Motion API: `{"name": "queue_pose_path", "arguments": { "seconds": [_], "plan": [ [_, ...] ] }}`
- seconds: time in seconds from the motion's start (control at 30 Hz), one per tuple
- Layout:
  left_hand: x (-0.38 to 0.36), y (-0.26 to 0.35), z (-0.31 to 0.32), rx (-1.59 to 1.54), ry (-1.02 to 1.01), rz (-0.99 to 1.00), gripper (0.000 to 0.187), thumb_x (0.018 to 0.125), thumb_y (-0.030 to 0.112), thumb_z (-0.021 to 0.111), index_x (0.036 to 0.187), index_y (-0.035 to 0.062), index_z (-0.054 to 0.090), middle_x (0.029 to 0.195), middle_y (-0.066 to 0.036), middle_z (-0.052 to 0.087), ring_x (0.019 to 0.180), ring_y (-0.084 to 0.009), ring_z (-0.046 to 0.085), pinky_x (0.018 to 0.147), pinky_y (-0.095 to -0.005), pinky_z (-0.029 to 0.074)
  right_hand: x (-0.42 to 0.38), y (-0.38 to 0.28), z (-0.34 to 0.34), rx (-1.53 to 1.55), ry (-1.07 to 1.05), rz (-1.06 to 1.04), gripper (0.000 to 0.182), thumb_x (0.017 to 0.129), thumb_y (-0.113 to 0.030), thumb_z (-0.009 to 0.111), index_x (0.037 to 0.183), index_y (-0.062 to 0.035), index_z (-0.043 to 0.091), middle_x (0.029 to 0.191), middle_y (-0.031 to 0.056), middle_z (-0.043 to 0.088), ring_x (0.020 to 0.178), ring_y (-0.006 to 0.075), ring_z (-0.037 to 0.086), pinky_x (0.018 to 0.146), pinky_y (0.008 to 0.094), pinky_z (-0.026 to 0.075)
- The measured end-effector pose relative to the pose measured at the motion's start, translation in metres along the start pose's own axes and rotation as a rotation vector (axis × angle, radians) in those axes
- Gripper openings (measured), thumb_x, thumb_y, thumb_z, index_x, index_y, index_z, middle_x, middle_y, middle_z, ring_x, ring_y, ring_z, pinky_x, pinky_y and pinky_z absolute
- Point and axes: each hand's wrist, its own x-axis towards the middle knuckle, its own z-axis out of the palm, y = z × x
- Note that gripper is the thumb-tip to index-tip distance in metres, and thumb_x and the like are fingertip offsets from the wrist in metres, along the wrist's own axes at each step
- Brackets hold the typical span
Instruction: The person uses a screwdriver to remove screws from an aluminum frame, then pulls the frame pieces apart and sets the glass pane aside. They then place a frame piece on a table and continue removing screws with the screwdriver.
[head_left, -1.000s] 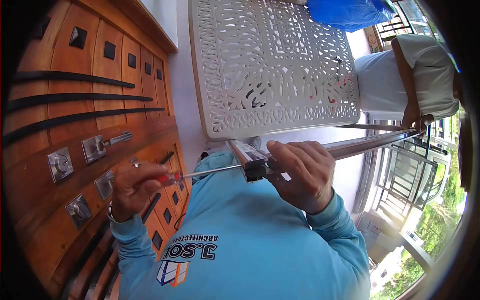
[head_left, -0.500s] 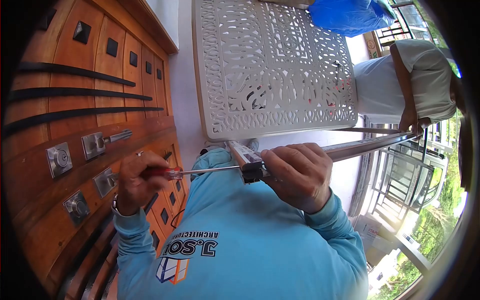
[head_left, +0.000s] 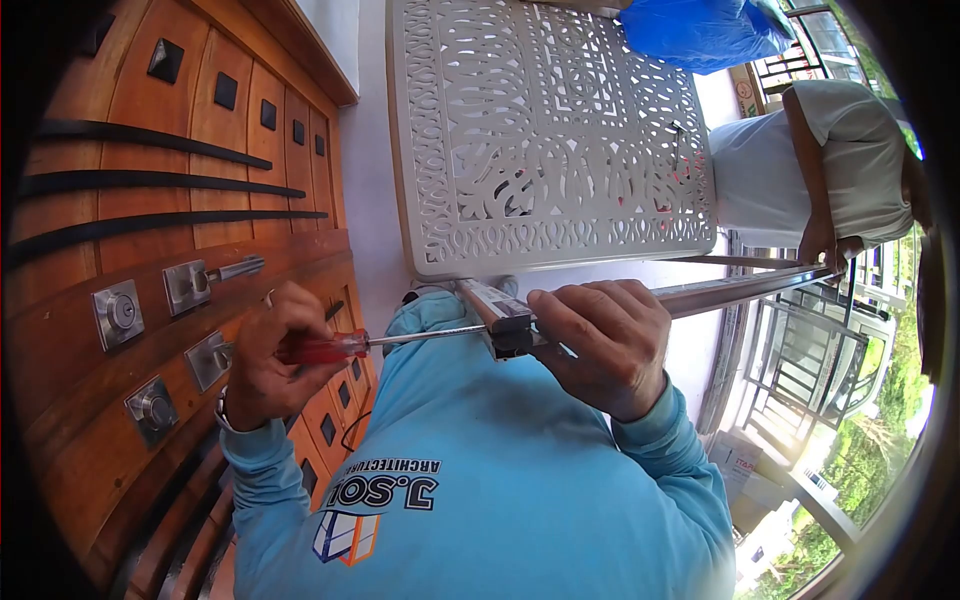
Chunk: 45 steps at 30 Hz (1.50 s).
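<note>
My left hand (head_left: 285, 355) is closed around the red handle of a screwdriver (head_left: 420, 336). Its metal shaft points right and meets the dark end of a long metal frame (head_left: 715, 296). Wrapped over that same end, my right hand (head_left: 610, 345) grips the frame, thumb and fingers near the black end piece (head_left: 512, 335). A second, shorter metal strip (head_left: 480, 298) joins there at an angle. Whether the tip sits in a screw cannot be made out.
A white patterned table (head_left: 560, 130) stands ahead, with a blue plastic bag (head_left: 700, 30) on its far side. A co-worker (head_left: 850, 150) at the right has hands at the frame's far end. A wooden door (head_left: 150, 220) with metal locks is at the left.
The frame's near end has shifted slightly. My left hand has turned a little on the screwdriver handle, and my right hand has moved slightly right with its grip kept.
</note>
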Motion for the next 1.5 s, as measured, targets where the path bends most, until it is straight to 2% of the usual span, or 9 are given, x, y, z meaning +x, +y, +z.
{"name": "queue_pose_path", "arguments": {
  "seconds": [0.27, 0.37, 0.47, 0.57, 0.67, 0.97, 1.17, 1.37, 1.5],
  "plan": [
    [-0.013, -0.020, 0.005, -0.317, -0.068, -0.143, 0.034, 0.078, 0.026, 0.077, 0.095, 0.0021, 0.060, 0.082, -0.009, 0.062, 0.066, -0.0128, 0.061, 0.054, -0.0226, 0.048, 0.002, -0.001, -0.001, -0.002, -0.017, 0.009, 0.041, 0.064, -0.018, 0.079, 0.102, -0.0110, 0.064, 0.074, -0.0013, 0.058, 0.061, 0.0137, 0.056, 0.055, 0.0296, 0.038],
    [-0.003, -0.007, -0.005, -0.141, -0.069, -0.058, 0.034, 0.083, 0.029, 0.072, 0.096, 0.0009, 0.060, 0.083, -0.011, 0.064, 0.065, -0.0126, 0.062, 0.056, -0.0235, 0.049, 0.002, -0.001, -0.002, -0.008, -0.042, 0.014, 0.041, 0.064, -0.018, 0.079, 0.102, -0.0110, 0.064, 0.074, -0.0014, 0.059, 0.061, 0.0136, 0.056, 0.055, 0.0296, 0.039],
    [-0.017, -0.012, -0.004, -0.294, 0.003, -0.273, 0.032, 0.078, 0.022, 0.077, 0.095, 0.0022, 0.060, 0.084, -0.008, 0.061, 0.067, -0.0125, 0.061, 0.059, -0.0253, 0.051, 0.001, 0.000, 0.000, 0.009, -0.022, 0.007, 0.042, 0.064, -0.019, 0.079, 0.102, -0.0105, 0.064, 0.075, -0.0014, 0.059, 0.062, 0.0135, 0.057, 0.055, 0.0294, 0.039],
    [-0.014, -0.012, -0.004, -0.369, -0.095, -0.395, 0.032, 0.074, 0.018, 0.080, 0.095, 0.0025, 0.060, 0.085, -0.008, 0.062, 0.071, -0.0129, 0.062, 0.061, -0.0270, 0.053, 0.000, 0.001, 0.003, 0.009, 0.008, 0.007, 0.043, 0.063, -0.019, 0.080, 0.102, -0.0099, 0.065, 0.074, -0.0014, 0.059, 0.062, 0.0136, 0.057, 0.055, 0.0293, 0.039],
    [0.002, -0.001, -0.008, -0.004, -0.117, -0.076, 0.033, 0.078, 0.023, 0.077, 0.096, 0.0016, 0.061, 0.085, -0.010, 0.063, 0.070, -0.0135, 0.063, 0.059, -0.0275, 0.054, 0.000, 0.002, 0.002, 0.005, 0.010, 0.007, 0.044, 0.062, -0.020, 0.081, 0.103, -0.0096, 0.065, 0.074, -0.0014, 0.059, 0.061, 0.0137, 0.057, 0.055, 0.0292, 0.039],
    [-0.008, -0.017, -0.002, -0.206, -0.043, -0.176, 0.042, 0.067, 0.027, 0.084, 0.094, 0.0030, 0.061, 0.085, -0.008, 0.059, 0.072, -0.0167, 0.061, 0.061, -0.0270, 0.050, -0.002, 0.000, -0.001, -0.026, -0.040, 0.020, 0.049, 0.062, -0.025, 0.082, 0.106, -0.0119, 0.065, 0.069, -0.0028, 0.056, 0.056, 0.0123, 0.053, 0.053, 0.0293, 0.037],
    [-0.004, -0.011, -0.011, -0.124, -0.169, -0.158, 0.039, 0.077, 0.032, 0.075, 0.096, 0.0012, 0.062, 0.082, -0.010, 0.061, 0.073, -0.0193, 0.063, 0.065, -0.0287, 0.050, 0.005, 0.000, -0.003, 0.017, -0.123, 0.048, 0.048, 0.066, -0.022, 0.079, 0.110, -0.0114, 0.063, 0.074, -0.0021, 0.058, 0.062, 0.0139, 0.056, 0.057, 0.0309, 0.039],
    [-0.006, -0.011, -0.043, -0.043, -0.399, -0.297, 0.037, 0.082, 0.028, 0.071, 0.103, -0.0008, 0.061, 0.085, -0.011, 0.061, 0.076, -0.0213, 0.063, 0.070, -0.0307, 0.050, 0.011, 0.004, -0.007, 0.075, -0.239, 0.055, 0.039, 0.074, -0.007, 0.066, 0.113, -0.0070, 0.059, 0.085, 0.0041, 0.061, 0.076, 0.0206, 0.060, 0.068, 0.0342, 0.045],
    [-0.012, -0.023, -0.059, -0.201, -0.263, -0.392, 0.036, 0.084, 0.029, 0.069, 0.102, 0.0005, 0.058, 0.085, -0.007, 0.058, 0.081, -0.0186, 0.060, 0.071, -0.0295, 0.048, 0.011, 0.013, -0.003, 0.107, -0.298, 0.069, 0.035, 0.075, -0.002, 0.059, 0.109, -0.0051, 0.059, 0.088, 0.0074, 0.061, 0.080, 0.0249, 0.061, 0.072, 0.0367, 0.047]
  ]
}}
